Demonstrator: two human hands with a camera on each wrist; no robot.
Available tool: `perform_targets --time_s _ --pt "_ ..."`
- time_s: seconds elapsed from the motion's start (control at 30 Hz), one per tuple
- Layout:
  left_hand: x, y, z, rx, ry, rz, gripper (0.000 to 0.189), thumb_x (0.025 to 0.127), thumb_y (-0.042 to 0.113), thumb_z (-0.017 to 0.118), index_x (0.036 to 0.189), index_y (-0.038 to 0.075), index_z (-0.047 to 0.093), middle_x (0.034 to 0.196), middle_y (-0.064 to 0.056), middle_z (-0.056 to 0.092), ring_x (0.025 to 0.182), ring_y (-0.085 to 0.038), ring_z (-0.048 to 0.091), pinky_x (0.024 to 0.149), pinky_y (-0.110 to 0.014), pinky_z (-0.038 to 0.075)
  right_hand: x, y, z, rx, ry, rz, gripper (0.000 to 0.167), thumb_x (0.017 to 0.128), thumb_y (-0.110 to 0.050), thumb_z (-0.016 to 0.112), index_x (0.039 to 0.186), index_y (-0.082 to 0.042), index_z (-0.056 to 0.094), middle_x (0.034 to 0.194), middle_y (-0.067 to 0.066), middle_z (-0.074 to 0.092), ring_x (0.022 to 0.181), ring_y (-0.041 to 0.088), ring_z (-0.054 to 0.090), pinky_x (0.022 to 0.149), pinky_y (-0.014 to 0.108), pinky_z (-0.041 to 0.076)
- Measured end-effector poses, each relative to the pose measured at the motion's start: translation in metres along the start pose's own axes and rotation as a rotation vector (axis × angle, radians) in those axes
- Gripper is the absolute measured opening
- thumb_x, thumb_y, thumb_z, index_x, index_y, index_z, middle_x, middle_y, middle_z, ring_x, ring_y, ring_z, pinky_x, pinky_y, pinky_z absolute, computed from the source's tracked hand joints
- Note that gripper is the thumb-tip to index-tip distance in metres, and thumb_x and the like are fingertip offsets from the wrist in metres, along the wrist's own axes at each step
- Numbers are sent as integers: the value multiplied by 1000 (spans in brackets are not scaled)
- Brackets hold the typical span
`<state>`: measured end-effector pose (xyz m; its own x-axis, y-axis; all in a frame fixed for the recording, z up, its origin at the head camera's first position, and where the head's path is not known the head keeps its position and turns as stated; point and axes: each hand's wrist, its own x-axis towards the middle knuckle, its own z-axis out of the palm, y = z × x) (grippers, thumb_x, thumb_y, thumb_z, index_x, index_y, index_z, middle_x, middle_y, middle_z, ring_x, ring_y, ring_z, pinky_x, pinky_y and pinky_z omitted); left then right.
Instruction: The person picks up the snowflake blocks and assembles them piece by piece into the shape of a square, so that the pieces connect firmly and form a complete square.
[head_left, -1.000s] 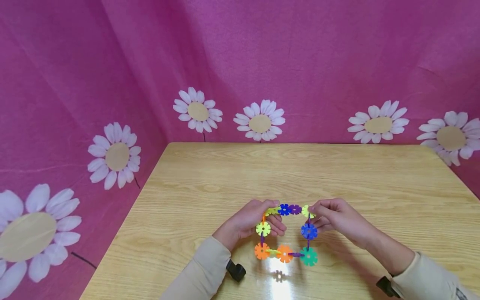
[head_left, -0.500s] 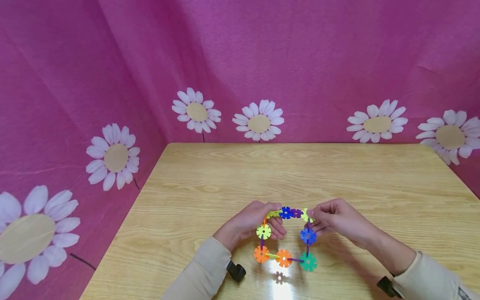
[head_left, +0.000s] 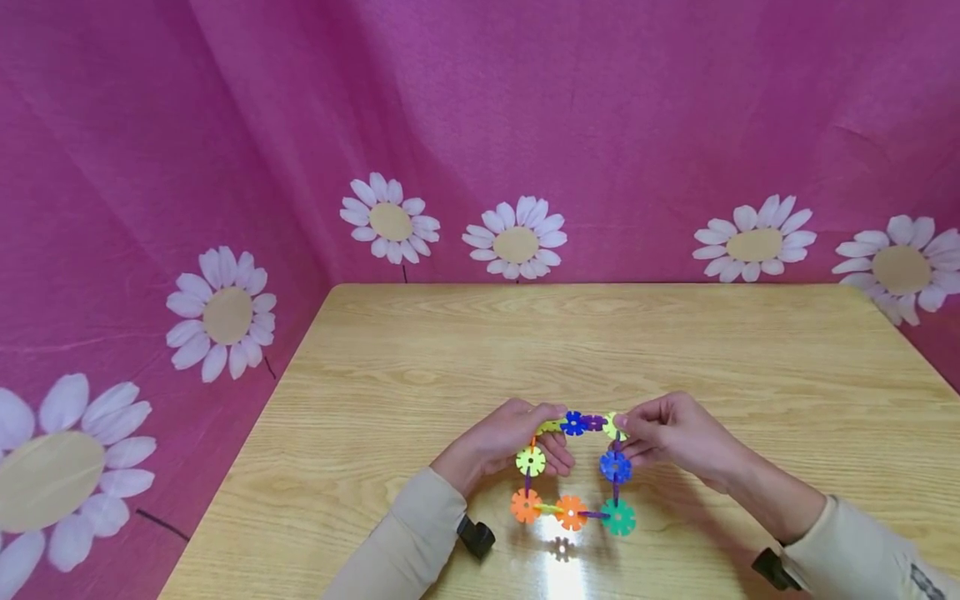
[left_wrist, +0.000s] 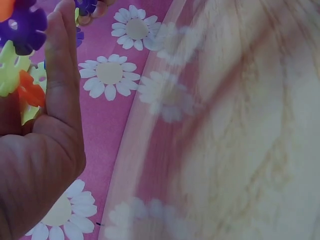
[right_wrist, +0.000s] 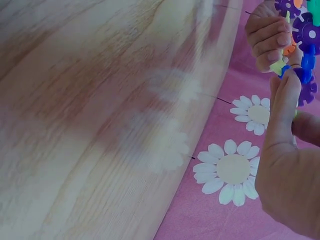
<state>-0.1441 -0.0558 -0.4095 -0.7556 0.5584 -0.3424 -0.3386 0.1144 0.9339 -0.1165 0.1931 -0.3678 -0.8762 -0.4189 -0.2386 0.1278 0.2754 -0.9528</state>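
Colourful plastic snowflake discs, slotted together, form a roughly square loop held up over the table in the head view. A green disc (head_left: 618, 517) makes its lower right corner, and an orange disc (head_left: 526, 505) the lower left. My left hand (head_left: 498, 437) pinches the upper left corner at a yellow disc (head_left: 551, 426), thumb on top and the other fingers stretched out behind the loop. At the upper right, my right hand (head_left: 678, 437) pinches another yellow disc (head_left: 613, 426) between thumb and forefinger. Between them run a blue disc (head_left: 574, 423) and a purple disc (head_left: 595, 423).
A glossy wooden table (head_left: 450, 350) lies beneath, with the loop's shadow and a bright reflection under it. Pink cloth (head_left: 600, 125) printed with white daisies hangs behind and to the left. Black straps (head_left: 476, 537) sit at both wrists.
The loop's lower side has dipped slightly and come partly back up. Both hands keep their hold, the left shifting a touch to the right.
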Motion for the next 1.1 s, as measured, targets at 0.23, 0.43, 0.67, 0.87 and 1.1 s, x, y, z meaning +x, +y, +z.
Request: perform_targets --time_s 0.23,0.43,0.67,0.87,1.1 --pt "3 -2 -2 -1 17 -6 52 98 37 57 92 -14 67 84 -25 74 67 -23 74 70 -38 64 -1 0 2 -23 -41 -13 35 100 -15 59 106 19 64 85 9 75 75 14 74 72 34 64" --pt "2 0 -2 -12 41 14 50 100 35 55 90 -13 68 85 -25 74 69 -23 75 71 -37 64 -2 2 11 -15 29 -47 35 100 -12 58 108 21 63 88 14 75 71 12 72 71 34 64" --pt "2 2 -1 -28 44 20 55 100 35 55 99 -18 66 86 -26 74 71 -24 75 72 -36 64 0 3 13 -13 64 -72 36 101 -13 57 107 22 62 89 16 76 71 12 72 71 33 64" --pt "5 1 -1 -44 55 20 56 100 34 55 103 -22 63 87 -27 74 71 -25 75 70 -34 64 2 3 14 -15 89 -58 38 101 -14 58 110 22 62 88 15 76 70 13 73 70 35 64" --pt "7 -1 0 -68 18 41 55 100 36 57 108 -19 63 91 -29 73 76 -27 76 75 -38 63 3 4 13 -27 92 -51 37 101 -14 58 112 22 62 90 16 76 71 12 73 72 36 64"
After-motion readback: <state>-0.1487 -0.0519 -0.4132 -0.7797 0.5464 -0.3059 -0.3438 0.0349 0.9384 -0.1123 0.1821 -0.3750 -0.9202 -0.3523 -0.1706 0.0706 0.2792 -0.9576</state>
